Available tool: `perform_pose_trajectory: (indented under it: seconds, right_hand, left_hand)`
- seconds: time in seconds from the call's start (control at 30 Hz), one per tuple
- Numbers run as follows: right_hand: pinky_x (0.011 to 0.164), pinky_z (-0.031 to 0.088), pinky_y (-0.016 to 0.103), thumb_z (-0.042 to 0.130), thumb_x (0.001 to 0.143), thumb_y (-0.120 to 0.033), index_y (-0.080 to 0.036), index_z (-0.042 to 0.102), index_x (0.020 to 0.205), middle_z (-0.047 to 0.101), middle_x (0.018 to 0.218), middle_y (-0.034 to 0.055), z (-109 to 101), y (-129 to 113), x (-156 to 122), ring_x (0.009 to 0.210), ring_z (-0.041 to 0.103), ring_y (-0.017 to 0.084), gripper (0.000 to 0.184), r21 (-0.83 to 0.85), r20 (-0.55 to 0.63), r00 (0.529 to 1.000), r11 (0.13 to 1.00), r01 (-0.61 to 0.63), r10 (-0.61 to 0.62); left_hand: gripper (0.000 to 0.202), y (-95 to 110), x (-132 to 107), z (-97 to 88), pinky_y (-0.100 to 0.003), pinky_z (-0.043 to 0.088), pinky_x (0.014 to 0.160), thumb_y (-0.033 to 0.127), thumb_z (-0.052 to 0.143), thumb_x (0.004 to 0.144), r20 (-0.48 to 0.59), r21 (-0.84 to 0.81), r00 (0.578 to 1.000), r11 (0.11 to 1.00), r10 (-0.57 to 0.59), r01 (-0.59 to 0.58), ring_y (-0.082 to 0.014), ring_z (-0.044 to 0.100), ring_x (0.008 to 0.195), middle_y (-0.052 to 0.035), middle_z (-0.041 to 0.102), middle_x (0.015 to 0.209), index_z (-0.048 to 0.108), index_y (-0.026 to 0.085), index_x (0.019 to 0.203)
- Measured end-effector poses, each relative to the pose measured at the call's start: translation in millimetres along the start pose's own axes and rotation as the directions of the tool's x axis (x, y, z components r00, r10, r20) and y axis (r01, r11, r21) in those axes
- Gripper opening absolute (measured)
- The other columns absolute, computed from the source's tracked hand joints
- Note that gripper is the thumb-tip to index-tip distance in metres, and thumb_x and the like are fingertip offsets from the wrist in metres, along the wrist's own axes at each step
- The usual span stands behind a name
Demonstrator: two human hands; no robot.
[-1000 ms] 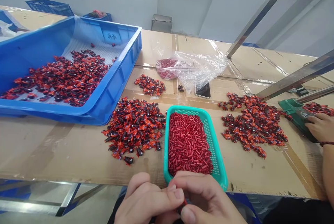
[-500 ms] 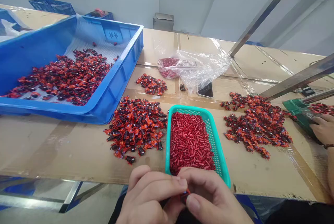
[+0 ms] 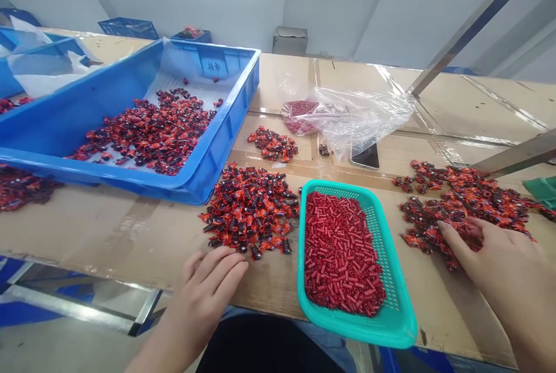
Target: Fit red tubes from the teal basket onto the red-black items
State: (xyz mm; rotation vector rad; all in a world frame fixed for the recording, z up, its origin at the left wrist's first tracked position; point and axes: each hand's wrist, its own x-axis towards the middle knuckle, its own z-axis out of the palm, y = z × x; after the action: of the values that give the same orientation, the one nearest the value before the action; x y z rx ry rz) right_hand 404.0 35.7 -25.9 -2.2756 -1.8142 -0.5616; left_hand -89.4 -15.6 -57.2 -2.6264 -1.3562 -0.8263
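My right hand (image 3: 499, 263) reaches into the right-hand pile of small dark parts with orange-red wires (image 3: 473, 193). Its thumb and forefinger are apart among the parts, and the other fingers are partly hidden. At the table's front edge rests my left hand (image 3: 212, 286), fingers stretched out and no part visible in it. Just beyond its fingertips lies the middle pile of black parts with orange wires (image 3: 252, 205). Between my hands stands a green basket (image 3: 408, 326), filled with short dark-red tubes (image 3: 341, 251).
A large blue bin (image 3: 204, 179) at the left holds many similar wired parts. Behind the basket are a smaller pile (image 3: 273, 144), a clear plastic bag (image 3: 360, 115) with red pieces, and a phone (image 3: 365, 154). A metal post (image 3: 473, 25) rises at the right.
My hands were together over the basket's near edge with a small part between the fingers. They have separated, the left moving to the left and the right to the right-hand pile. The view has shifted left.
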Motion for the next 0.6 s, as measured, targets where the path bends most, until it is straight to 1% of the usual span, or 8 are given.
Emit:
perform_pose_trajectory:
  seconds: [0.07, 0.1, 0.17, 0.23, 0.3, 0.37, 0.5, 0.6]
  right_hand:
    - [0.072, 0.050, 0.049, 0.046, 0.102, -0.054, -0.010, 0.074, 0.101, 0.074, 0.084, 0.0234, -13, -21, -7, 0.084, 0.069, 0.040, 0.052, 0.049, -0.096, 0.993, 0.996, 0.076, -0.071]
    - [0.076, 0.052, 0.048, 0.047, 0.105, -0.051, -0.011, 0.073, 0.106, 0.075, 0.090, 0.0220, -22, -36, -13, 0.087, 0.070, 0.037, 0.048, 0.138, -0.134, 0.979, 0.976, 0.169, -0.151]
    - [0.081, 0.055, 0.040, 0.050, 0.108, -0.040, -0.018, 0.071, 0.112, 0.076, 0.099, 0.0147, -39, -70, -27, 0.092, 0.072, 0.028, 0.031, 0.401, -0.183, 0.910, 0.816, 0.415, -0.373]
    - [0.082, 0.057, 0.035, 0.049, 0.110, -0.032, -0.022, 0.069, 0.120, 0.077, 0.104, 0.0095, -50, -105, -41, 0.094, 0.072, 0.023, 0.024, 0.568, -0.172, 0.821, 0.626, 0.534, -0.544]
    - [0.078, 0.057, 0.035, 0.049, 0.110, -0.026, -0.022, 0.070, 0.120, 0.078, 0.102, 0.0079, -52, -131, -51, 0.091, 0.072, 0.023, 0.024, 0.598, -0.126, 0.763, 0.566, 0.568, -0.633]
    - [0.075, 0.058, 0.038, 0.052, 0.108, -0.021, -0.020, 0.073, 0.110, 0.078, 0.096, 0.0075, -47, -145, -56, 0.085, 0.071, 0.025, 0.021, 0.587, -0.067, 0.744, 0.577, 0.568, -0.664]
    - [0.071, 0.057, 0.039, 0.058, 0.102, -0.013, -0.020, 0.072, 0.092, 0.075, 0.086, 0.0054, -40, -147, -54, 0.080, 0.069, 0.025, 0.019, 0.590, -0.003, 0.740, 0.596, 0.545, -0.673]
    - [0.072, 0.057, 0.038, 0.058, 0.103, -0.013, -0.020, 0.070, 0.099, 0.074, 0.090, 0.0060, -54, -144, -51, 0.082, 0.068, 0.024, 0.015, 0.675, -0.015, 0.775, 0.566, 0.474, -0.631]
  left_hand:
    - [0.031, 5, 4, 2.9, -0.043, 0.036, 0.107, 0.005, 0.046, 0.105, -0.042, -0.045, 0.999, 0.999, -0.012, 0.010, -0.0261, 0.066, 0.114, -0.0078, 0.081, 0.110, 0.070, 0.019, 0.118]
    - [0.030, 8, 8, 1.8, -0.042, 0.037, 0.108, 0.003, 0.050, 0.103, -0.053, -0.097, 0.998, 0.995, -0.026, 0.021, -0.0252, 0.066, 0.114, -0.0075, 0.080, 0.111, 0.070, 0.020, 0.119]
    - [0.035, 16, 17, -4.1, -0.036, 0.043, 0.106, -0.001, 0.054, 0.099, -0.062, -0.264, 0.996, 0.963, -0.067, 0.049, -0.0210, 0.067, 0.113, -0.0064, 0.077, 0.113, 0.068, 0.021, 0.122]
    - [0.041, 26, 27, -11.2, -0.027, 0.050, 0.102, -0.004, 0.051, 0.097, -0.058, -0.461, 0.991, 0.884, -0.117, 0.077, -0.0160, 0.068, 0.113, -0.0058, 0.073, 0.115, 0.066, 0.022, 0.125]
    - [0.039, 35, 36, -15.5, -0.020, 0.055, 0.096, -0.001, 0.049, 0.098, -0.013, -0.611, 0.985, 0.782, -0.171, 0.127, -0.0133, 0.069, 0.112, -0.0054, 0.071, 0.114, 0.065, 0.023, 0.124]
    - [0.033, 44, 43, -15.3, -0.017, 0.057, 0.095, 0.004, 0.053, 0.100, 0.043, -0.699, 0.973, 0.689, -0.226, 0.191, -0.0128, 0.071, 0.111, -0.0040, 0.072, 0.112, 0.066, 0.026, 0.121]
    - [0.027, 54, 47, -8.6, -0.017, 0.060, 0.092, 0.008, 0.064, 0.098, 0.063, -0.774, 0.961, 0.595, -0.268, 0.217, -0.0137, 0.073, 0.107, -0.0020, 0.074, 0.108, 0.068, 0.027, 0.116]
    - [0.029, 60, 49, -6.7, -0.021, 0.059, 0.094, 0.003, 0.067, 0.093, -0.027, -0.785, 0.959, 0.599, -0.283, 0.155, -0.0133, 0.075, 0.101, -0.0006, 0.076, 0.105, 0.065, 0.026, 0.111]
